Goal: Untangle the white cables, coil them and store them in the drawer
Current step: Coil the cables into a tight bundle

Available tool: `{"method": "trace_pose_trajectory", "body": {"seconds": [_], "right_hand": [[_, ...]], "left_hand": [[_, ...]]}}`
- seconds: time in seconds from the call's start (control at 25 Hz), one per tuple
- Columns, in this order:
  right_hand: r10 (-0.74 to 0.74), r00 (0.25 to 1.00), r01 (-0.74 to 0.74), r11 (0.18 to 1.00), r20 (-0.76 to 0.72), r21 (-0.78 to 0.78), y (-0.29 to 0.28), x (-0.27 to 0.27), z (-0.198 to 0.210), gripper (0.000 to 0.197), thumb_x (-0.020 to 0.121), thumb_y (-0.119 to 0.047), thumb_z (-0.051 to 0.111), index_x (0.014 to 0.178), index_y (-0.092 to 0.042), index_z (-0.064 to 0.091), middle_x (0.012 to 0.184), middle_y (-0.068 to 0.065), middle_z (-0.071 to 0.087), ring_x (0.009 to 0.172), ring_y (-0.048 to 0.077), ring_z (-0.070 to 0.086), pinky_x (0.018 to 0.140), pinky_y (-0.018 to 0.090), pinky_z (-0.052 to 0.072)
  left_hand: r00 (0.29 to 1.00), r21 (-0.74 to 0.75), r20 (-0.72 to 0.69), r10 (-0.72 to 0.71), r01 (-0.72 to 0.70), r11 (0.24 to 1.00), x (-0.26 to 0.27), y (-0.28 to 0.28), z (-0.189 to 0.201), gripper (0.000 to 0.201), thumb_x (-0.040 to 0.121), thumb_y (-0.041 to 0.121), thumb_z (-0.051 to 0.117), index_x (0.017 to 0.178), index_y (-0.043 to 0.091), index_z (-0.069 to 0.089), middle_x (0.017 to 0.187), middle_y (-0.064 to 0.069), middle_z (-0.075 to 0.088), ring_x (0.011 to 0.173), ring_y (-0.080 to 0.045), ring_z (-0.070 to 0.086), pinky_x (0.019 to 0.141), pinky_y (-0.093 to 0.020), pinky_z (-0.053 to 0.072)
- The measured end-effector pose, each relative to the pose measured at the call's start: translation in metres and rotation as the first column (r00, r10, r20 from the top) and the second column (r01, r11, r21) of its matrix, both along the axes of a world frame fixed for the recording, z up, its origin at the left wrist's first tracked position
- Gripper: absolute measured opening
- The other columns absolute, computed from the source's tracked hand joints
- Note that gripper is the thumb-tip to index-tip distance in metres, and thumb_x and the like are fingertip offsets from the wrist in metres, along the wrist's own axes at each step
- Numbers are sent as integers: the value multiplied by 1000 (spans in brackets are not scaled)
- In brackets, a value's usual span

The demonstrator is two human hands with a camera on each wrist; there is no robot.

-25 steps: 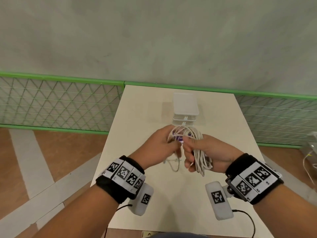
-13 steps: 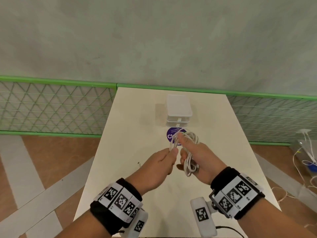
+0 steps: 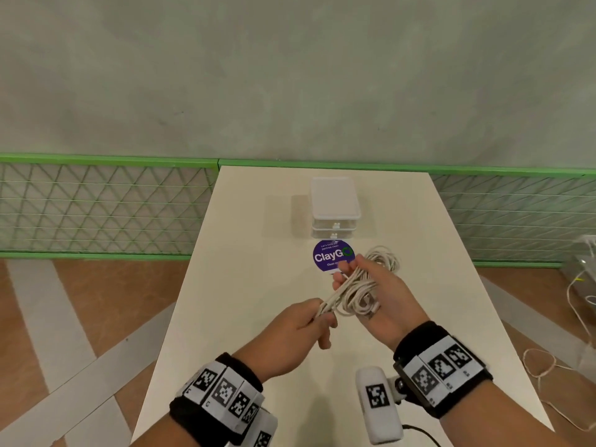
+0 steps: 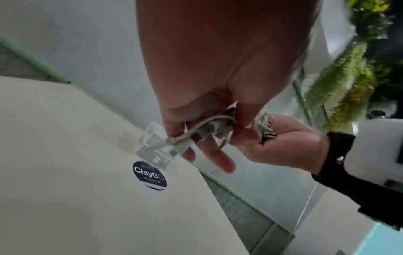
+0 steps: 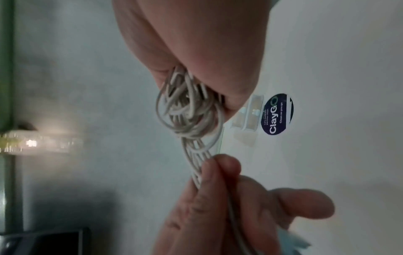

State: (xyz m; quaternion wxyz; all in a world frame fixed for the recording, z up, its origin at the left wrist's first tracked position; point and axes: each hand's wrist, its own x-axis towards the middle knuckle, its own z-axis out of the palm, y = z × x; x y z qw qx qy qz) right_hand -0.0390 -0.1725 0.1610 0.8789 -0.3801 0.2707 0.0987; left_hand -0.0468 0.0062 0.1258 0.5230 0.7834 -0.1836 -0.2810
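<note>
A bundle of white cables [image 3: 361,285] hangs in the air between both hands above the cream table [image 3: 245,285]. My right hand [image 3: 380,295] grips the looped mass, with loops spilling out past its fingers [image 5: 191,112]. My left hand [image 3: 309,321] pinches several strands [image 5: 202,165] pulled out of the bundle toward the near left; a plug end [image 4: 181,143] shows under its fingers. A small clear two-drawer unit [image 3: 334,208] stands at the table's far middle, both drawers closed.
A round purple ClayGo sticker [image 3: 332,259] lies on the table just in front of the drawer unit. A green-framed mesh fence [image 3: 96,208] runs behind the table. More white cables [image 3: 548,372] lie on the floor at the right.
Both hands pulled back from the drawer unit toward me, uncovering the sticker. The left hand has drawn strands out leftward and the right hand has turned palm up under the loops.
</note>
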Motion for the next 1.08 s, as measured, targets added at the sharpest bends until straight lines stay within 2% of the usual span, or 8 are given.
{"method": "trace_pose_trajectory", "body": {"seconds": [0.12, 0.2, 0.28, 0.44, 0.64, 0.76, 0.96, 1.08], "right_hand": [[-31, 999, 28, 993, 23, 114, -9, 5, 4, 31, 90, -29, 68, 65, -15, 54, 56, -1, 47, 49, 13, 47, 54, 27, 47], [-23, 1000, 22, 1000, 21, 17, -22, 9, 7, 40, 86, -35, 74, 60, -18, 48, 53, -2, 38, 46, 14, 37, 47, 26, 38], [24, 999, -18, 970, 23, -244, -30, 12, 6, 44, 83, -36, 80, 57, -17, 50, 52, 2, 39, 45, 18, 35, 45, 31, 36], [134, 988, -37, 682, 74, -730, -29, 13, 5, 40, 79, -34, 84, 58, -14, 55, 48, 4, 47, 42, 19, 40, 46, 28, 36], [62, 989, 66, 611, 132, -789, -25, 11, 3, 36, 80, -31, 83, 58, -18, 58, 43, -4, 49, 42, 16, 43, 45, 26, 39], [156, 974, 53, 548, 165, -835, -26, 10, 0, 30, 75, -36, 85, 65, -16, 65, 46, -6, 56, 46, 14, 47, 48, 28, 43], [614, 789, -267, 359, 11, -894, -23, 7, -4, 58, 54, -58, 90, 84, -14, 67, 77, -1, 71, 69, 11, 62, 70, 37, 53], [756, 631, -358, 86, -173, -930, -15, 1, -7, 66, 51, -56, 92, 100, -27, 58, 94, -9, 69, 85, 6, 65, 74, 30, 55]], "left_hand": [[955, -196, -296, -1, -60, 979, -1, 0, 3, 25, 96, 33, 57, 76, 19, 58, 60, 1, 54, 58, -17, 58, 69, -29, 44], [919, -250, -393, -35, -70, 966, -3, -8, 7, 26, 94, 36, 60, 74, 19, 61, 55, 2, 46, 51, -18, 51, 74, -36, 47], [925, -207, -378, -33, -50, 977, 3, -10, 8, 27, 94, 37, 63, 77, 15, 67, 54, 3, 46, 50, -17, 49, 69, -34, 47], [940, -143, -339, 20, -72, 987, 22, -16, 16, 35, 96, 30, 65, 102, -4, 74, 64, -4, 62, 58, -19, 53, 59, -24, 48], [952, -44, -306, 23, -39, 998, 30, -30, 20, 32, 86, 35, 78, 91, 4, 79, 67, -9, 71, 60, -18, 60, 61, -23, 52], [963, -31, -267, 49, -59, 998, 32, -32, 18, 30, 83, 30, 81, 85, 1, 78, 62, -7, 69, 57, -17, 57, 57, -22, 48], [966, 16, -258, 10, -6, 1000, 50, -23, 29, 12, 83, 9, 76, 71, 11, 74, 55, -2, 61, 49, -10, 52, 56, -23, 44], [909, 17, -412, 58, -56, 998, 53, -20, 23, 6, 79, 2, 74, 79, 8, 73, 65, -7, 58, 51, -12, 47, 60, -27, 46]]}}
